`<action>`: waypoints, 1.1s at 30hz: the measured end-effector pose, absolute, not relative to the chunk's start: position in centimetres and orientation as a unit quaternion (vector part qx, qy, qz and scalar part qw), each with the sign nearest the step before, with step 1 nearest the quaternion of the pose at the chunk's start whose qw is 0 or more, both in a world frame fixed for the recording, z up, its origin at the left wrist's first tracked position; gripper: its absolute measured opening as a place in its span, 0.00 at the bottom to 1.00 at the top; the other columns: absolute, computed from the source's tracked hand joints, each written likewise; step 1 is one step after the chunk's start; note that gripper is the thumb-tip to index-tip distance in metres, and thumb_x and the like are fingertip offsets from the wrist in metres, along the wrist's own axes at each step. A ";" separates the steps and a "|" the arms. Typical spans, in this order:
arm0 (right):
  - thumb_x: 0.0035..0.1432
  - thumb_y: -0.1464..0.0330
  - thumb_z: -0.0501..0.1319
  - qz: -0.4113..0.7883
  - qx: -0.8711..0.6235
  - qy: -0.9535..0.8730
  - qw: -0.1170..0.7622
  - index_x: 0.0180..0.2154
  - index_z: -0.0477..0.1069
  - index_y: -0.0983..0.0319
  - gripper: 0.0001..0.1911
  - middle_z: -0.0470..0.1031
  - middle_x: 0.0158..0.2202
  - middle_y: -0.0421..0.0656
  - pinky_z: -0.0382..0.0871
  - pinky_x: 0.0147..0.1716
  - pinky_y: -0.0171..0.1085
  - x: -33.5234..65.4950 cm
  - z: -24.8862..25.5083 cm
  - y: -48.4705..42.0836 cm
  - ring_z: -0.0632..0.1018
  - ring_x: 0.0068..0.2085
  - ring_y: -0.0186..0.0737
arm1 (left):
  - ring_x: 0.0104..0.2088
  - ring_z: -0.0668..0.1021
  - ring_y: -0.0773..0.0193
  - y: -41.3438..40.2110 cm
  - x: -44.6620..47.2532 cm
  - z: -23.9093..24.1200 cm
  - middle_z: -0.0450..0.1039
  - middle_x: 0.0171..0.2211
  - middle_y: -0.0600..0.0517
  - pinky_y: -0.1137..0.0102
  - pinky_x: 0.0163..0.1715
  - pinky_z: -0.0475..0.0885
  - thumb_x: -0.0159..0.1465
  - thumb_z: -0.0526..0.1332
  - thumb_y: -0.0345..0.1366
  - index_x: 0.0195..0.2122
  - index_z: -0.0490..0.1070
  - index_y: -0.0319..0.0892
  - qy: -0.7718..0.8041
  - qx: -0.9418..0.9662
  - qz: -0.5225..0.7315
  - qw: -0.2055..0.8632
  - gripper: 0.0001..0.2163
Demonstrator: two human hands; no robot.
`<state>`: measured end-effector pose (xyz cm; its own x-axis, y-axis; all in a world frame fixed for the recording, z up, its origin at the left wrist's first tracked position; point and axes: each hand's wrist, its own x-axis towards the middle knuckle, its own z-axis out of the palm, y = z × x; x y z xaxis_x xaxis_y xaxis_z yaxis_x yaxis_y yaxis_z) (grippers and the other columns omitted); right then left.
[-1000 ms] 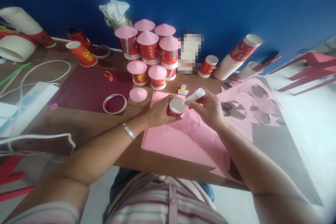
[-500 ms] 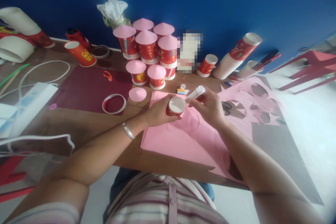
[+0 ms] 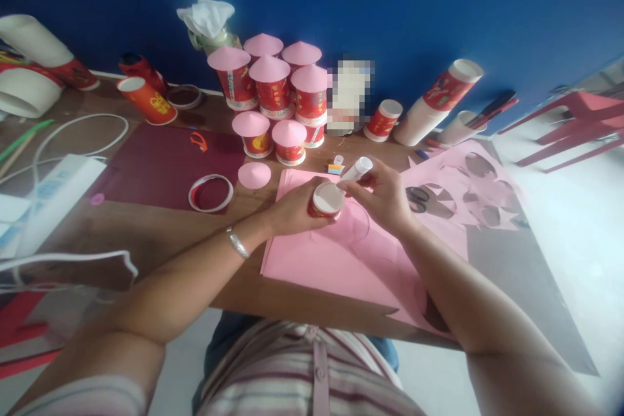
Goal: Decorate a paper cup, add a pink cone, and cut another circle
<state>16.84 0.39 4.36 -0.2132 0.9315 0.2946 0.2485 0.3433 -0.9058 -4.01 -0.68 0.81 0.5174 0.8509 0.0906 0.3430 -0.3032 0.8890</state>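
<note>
My left hand (image 3: 295, 209) is wrapped round a red paper cup (image 3: 328, 197), its white round end facing up. In my right hand (image 3: 383, 198) is a white glue stick (image 3: 357, 169), tilted, with its lower tip close to the cup's rim; whether it touches, I cannot tell. Both hands are above a stack of pink paper (image 3: 312, 257) that bears a drawn circle. Left of the paper lies a small pink paper cone (image 3: 254, 175). Behind it stand several red cups (image 3: 275, 99) topped with pink cone roofs.
A pair of scissors (image 3: 418, 198) lies on cut pink paper (image 3: 480, 185) at the right. A red cup (image 3: 383, 120) and leaning stacked cups (image 3: 439, 104) stand by the blue wall. At left are a cut cup ring (image 3: 210, 177), a white cable (image 3: 73, 260) and a box (image 3: 53, 198).
My right hand and the glue stick have shifted left along the cup's rim. The left hand keeps its hold on the cup, almost unmoved.
</note>
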 end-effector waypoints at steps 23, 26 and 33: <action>0.59 0.55 0.71 0.378 -0.433 -0.682 0.452 0.33 0.74 0.60 0.16 0.77 0.31 0.40 0.75 0.31 0.39 16.5 4.7 1.0 0.77 0.30 0.37 | 0.52 0.81 0.48 -0.8 -4.0 1.2 0.77 0.53 0.45 0.56 0.50 0.77 0.59 0.71 0.43 0.53 0.67 0.43 0.411 0.749 0.273 0.443 0.24; 0.60 0.55 0.71 0.341 -0.436 -0.714 0.429 0.33 0.74 0.60 0.16 0.76 0.31 0.41 0.73 0.31 0.40 16.4 4.7 1.0 0.77 0.31 0.38 | 0.50 0.81 0.50 -0.8 -3.9 1.6 0.78 0.51 0.46 0.58 0.48 0.77 0.59 0.70 0.41 0.53 0.67 0.43 0.405 0.751 0.267 0.449 0.23; 0.61 0.54 0.70 0.311 -0.446 -0.730 0.413 0.33 0.74 0.60 0.17 0.74 0.31 0.41 0.73 0.31 0.40 16.5 4.3 1.5 0.76 0.32 0.38 | 0.49 0.81 0.52 -0.8 -3.9 1.3 0.78 0.50 0.47 0.59 0.48 0.77 0.60 0.71 0.40 0.52 0.68 0.43 0.401 0.754 0.272 0.442 0.22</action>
<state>16.51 1.46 4.27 -0.2606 0.9087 0.3261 0.3936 0.4085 -0.8236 -3.94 -0.78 1.26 0.5298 0.8463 0.0553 0.3650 -0.2864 0.8859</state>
